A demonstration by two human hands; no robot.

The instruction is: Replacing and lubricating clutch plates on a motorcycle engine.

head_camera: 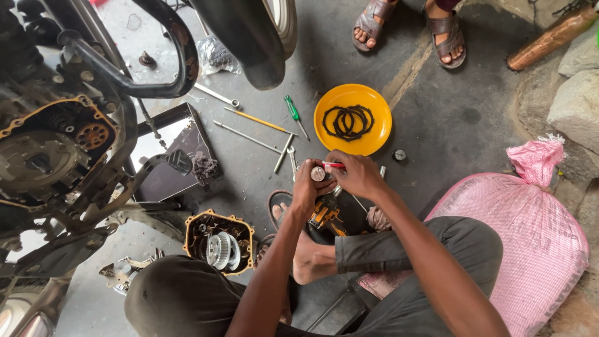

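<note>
Metal part point(319, 174), frame centre: left hand point(306, 190) grips it; right hand point(357, 175) pinches a red-handled tool point(334, 165) against it. Just above, yellow bowl point(353, 119) on floor holds black rings point(348, 121). Lower left, open casing point(218, 242) contains gears.

Both hands point(334, 181) together, fingers curled — arms extended

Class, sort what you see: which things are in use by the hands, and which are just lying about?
In use: left hand, right hand, orange metal part, red-handled tool.

Lying about: yellow bowl, green screwdriver, pink sack, engine cover.
</note>
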